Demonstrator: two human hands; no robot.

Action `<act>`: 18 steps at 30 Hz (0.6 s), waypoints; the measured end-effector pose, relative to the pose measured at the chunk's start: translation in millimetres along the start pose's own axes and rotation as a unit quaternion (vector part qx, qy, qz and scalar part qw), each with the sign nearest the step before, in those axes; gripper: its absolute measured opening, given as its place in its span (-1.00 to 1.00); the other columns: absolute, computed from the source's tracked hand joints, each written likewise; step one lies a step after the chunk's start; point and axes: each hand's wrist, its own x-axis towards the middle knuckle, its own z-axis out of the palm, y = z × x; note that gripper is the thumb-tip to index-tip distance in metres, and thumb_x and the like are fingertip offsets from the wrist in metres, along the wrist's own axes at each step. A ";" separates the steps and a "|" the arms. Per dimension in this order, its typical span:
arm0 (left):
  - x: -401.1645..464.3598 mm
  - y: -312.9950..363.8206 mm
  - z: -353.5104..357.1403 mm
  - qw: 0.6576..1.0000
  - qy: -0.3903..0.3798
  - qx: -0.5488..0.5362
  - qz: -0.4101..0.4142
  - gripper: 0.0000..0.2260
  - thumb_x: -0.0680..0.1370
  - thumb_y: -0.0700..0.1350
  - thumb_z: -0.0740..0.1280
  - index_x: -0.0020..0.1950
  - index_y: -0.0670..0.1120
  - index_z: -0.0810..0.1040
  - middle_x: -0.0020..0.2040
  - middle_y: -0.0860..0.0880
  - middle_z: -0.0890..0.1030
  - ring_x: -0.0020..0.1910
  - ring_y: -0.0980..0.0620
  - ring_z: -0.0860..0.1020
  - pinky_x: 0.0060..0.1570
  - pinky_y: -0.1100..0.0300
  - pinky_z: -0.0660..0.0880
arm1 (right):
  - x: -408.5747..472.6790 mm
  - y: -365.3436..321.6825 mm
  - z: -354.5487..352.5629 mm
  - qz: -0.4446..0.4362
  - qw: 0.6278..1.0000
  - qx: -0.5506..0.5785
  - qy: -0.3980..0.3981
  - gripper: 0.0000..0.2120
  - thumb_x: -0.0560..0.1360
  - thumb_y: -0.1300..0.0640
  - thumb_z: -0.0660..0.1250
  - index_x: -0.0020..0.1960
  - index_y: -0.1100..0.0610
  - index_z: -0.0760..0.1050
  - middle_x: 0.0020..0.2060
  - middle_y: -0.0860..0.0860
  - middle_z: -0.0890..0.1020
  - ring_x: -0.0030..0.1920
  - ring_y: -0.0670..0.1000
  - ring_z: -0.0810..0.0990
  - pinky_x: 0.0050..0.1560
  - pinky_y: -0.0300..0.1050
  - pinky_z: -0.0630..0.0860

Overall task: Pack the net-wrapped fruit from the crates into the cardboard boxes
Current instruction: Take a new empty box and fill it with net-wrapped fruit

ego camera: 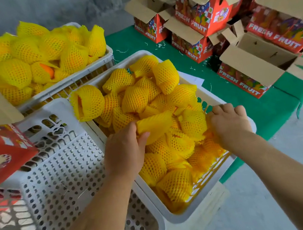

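Left hand (125,153) pinches a netted fruit (154,128) mid-crate (180,217), right hand (227,123) clutches another at 3 o'clock; lift both cleanly, netting intact, toward open boxes (256,63) at 1 o'clock.

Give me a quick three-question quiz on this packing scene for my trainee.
1. True or false: the left hand pinches a yellow foam net in the near crate.
2. Which container holds no fruit? A) far crate B) empty white crate C) near crate
3. Fill in: the open boxes on the green mat read "FRESH ____".

Key: 1 true; 2 B; 3 FRUIT. The right hand also reaches into the near crate; its grip is hidden.
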 end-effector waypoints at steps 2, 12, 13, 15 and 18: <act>0.4 -0.6 1.0 1.000 0.016 -0.005 -0.008 -0.72 0.63 0.19 0.31 -0.03 -0.01 0.49 -0.28 0.10 0.48 -0.32 0.01 0.49 -0.27 0.11 0.35 | -9.7 8.2 -5.5 0.023 0.999 0.041 0.018 -0.41 0.47 -0.21 0.39 0.41 -0.04 0.35 0.29 -0.04 0.43 0.26 0.09 0.40 0.19 0.05 0.32; 1.5 -1.8 1.6 0.998 0.050 -0.033 -0.034 -0.39 0.63 0.38 0.03 0.11 -0.11 0.58 -0.25 -0.10 0.65 -0.24 -0.18 0.61 -0.32 0.08 0.33 | -50.5 -65.6 -39.4 -0.177 0.770 0.612 0.047 -0.42 0.32 -0.12 0.58 0.20 -0.17 0.33 0.06 -0.11 0.52 -0.07 -0.13 0.55 -0.16 -0.31 0.48; 1.3 -2.0 0.7 0.996 0.050 -0.059 -0.043 -0.39 0.65 0.36 -0.03 0.06 -0.09 0.59 -0.25 -0.10 0.64 -0.23 -0.20 0.61 -0.32 0.07 0.34 | -47.3 -76.9 -37.8 -0.187 0.750 0.635 0.013 -0.42 0.35 -0.07 0.61 0.23 -0.12 0.36 0.09 -0.08 0.56 -0.06 -0.07 0.58 -0.12 -0.18 0.56; 1.5 -3.1 -1.2 0.991 0.037 -0.111 -0.059 -0.49 0.64 0.28 -0.03 -0.06 -0.03 0.55 -0.28 -0.04 0.59 -0.24 -0.16 0.56 -0.31 0.05 0.35 | -39.7 -89.4 -34.0 -0.158 0.693 0.703 -0.024 -0.44 0.42 0.11 0.61 0.29 0.00 0.39 0.12 0.04 0.59 -0.03 0.07 0.61 -0.02 0.03 0.60; 2.3 -4.6 -1.3 0.992 0.032 -0.110 -0.059 -0.74 0.55 0.08 0.13 -0.19 -0.04 0.45 -0.36 0.00 0.50 -0.35 -0.10 0.44 -0.37 0.09 0.18 | -33.8 -95.9 -27.0 -0.145 0.652 0.744 -0.027 -0.46 0.45 0.23 0.57 0.29 0.02 0.38 0.02 0.15 0.60 -0.15 -0.01 0.56 -0.14 -0.02 0.56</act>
